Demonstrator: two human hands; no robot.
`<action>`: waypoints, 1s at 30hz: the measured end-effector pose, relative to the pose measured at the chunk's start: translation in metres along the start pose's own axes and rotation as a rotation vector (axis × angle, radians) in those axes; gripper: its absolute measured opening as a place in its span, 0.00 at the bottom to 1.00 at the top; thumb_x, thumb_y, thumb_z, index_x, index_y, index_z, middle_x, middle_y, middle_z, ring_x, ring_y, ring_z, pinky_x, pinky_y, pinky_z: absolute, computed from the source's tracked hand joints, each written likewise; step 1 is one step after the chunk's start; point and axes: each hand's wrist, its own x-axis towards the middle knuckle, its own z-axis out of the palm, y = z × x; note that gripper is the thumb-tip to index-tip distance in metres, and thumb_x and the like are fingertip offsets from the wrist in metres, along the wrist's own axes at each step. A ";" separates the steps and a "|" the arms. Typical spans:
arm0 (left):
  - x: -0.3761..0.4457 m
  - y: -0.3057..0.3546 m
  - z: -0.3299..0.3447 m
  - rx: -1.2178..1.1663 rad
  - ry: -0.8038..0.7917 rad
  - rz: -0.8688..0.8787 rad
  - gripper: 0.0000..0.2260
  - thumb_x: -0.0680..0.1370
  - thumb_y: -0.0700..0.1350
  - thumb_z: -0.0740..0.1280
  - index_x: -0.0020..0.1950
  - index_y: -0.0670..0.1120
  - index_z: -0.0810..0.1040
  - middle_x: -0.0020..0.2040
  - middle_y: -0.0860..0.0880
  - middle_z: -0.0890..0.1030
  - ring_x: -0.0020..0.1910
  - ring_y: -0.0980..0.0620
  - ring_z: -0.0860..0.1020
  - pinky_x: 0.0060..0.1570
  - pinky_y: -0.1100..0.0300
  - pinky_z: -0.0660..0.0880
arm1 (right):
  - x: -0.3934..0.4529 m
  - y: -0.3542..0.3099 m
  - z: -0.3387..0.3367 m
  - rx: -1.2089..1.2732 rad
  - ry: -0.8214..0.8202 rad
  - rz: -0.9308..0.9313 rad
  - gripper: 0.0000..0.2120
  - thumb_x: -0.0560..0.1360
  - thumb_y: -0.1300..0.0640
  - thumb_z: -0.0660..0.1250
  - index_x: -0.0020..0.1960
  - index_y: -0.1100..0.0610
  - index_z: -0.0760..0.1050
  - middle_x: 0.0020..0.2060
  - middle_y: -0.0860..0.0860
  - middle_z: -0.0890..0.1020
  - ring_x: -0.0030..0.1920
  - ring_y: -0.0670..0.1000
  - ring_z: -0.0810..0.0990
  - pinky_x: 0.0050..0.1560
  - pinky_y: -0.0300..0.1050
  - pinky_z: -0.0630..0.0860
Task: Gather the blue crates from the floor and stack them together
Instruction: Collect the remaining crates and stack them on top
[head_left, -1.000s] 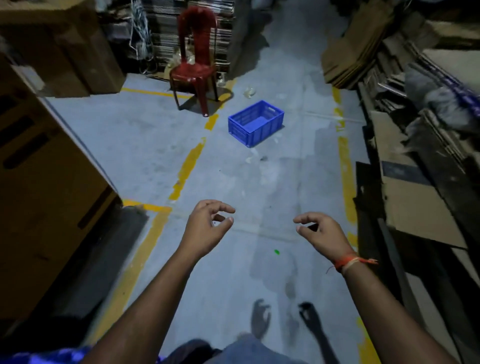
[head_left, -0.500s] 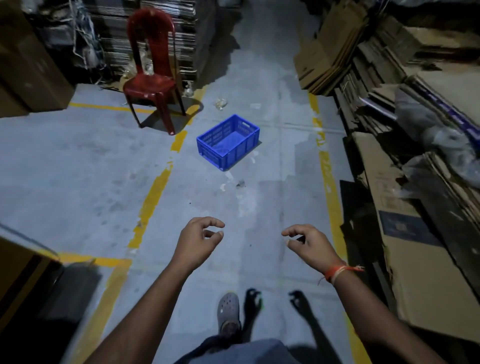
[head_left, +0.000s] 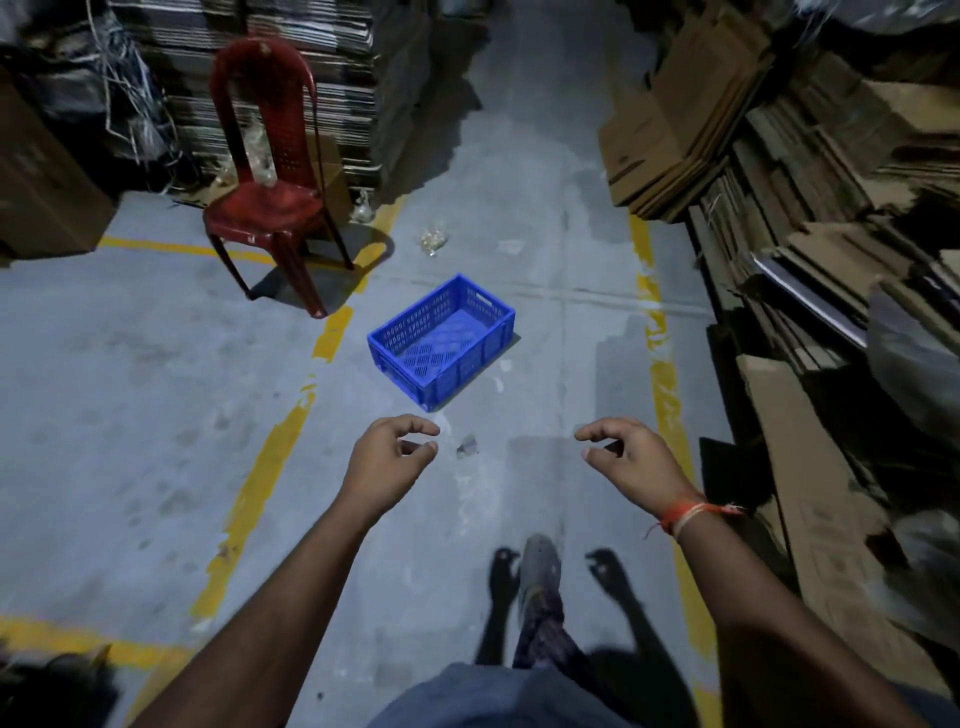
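One blue crate (head_left: 442, 343) on grey, yellow-lined floor (head_left: 130, 395), seemingly warehouse.

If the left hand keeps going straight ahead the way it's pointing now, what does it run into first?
Most likely the blue crate. The left hand, fingers loosely curled and holding nothing, points forward at the crate's near corner, with only bare floor between. Depth is hard to judge; the red chair stands off to the left.

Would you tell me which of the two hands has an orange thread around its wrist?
The right hand: an orange thread circles its wrist, while the left hand's wrist is bare. Both hang empty.
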 end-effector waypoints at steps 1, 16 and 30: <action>0.025 0.007 0.008 -0.015 0.004 -0.018 0.05 0.75 0.44 0.71 0.48 0.53 0.84 0.43 0.56 0.80 0.30 0.63 0.77 0.32 0.68 0.69 | 0.030 0.006 -0.008 -0.002 -0.009 -0.005 0.09 0.74 0.59 0.72 0.51 0.47 0.82 0.50 0.47 0.78 0.44 0.45 0.80 0.44 0.24 0.70; 0.305 0.034 0.045 -0.173 0.286 -0.302 0.04 0.75 0.43 0.73 0.47 0.52 0.84 0.41 0.61 0.85 0.34 0.60 0.81 0.36 0.60 0.73 | 0.428 0.031 -0.050 -0.226 -0.306 -0.132 0.12 0.71 0.62 0.71 0.47 0.45 0.81 0.48 0.50 0.77 0.36 0.46 0.80 0.45 0.30 0.70; 0.593 -0.075 0.092 -0.315 0.399 -0.677 0.05 0.75 0.41 0.71 0.46 0.51 0.85 0.42 0.52 0.86 0.42 0.51 0.84 0.43 0.57 0.76 | 0.752 0.095 0.044 -0.359 -0.456 -0.244 0.15 0.68 0.66 0.70 0.50 0.50 0.82 0.47 0.48 0.77 0.39 0.42 0.78 0.47 0.28 0.72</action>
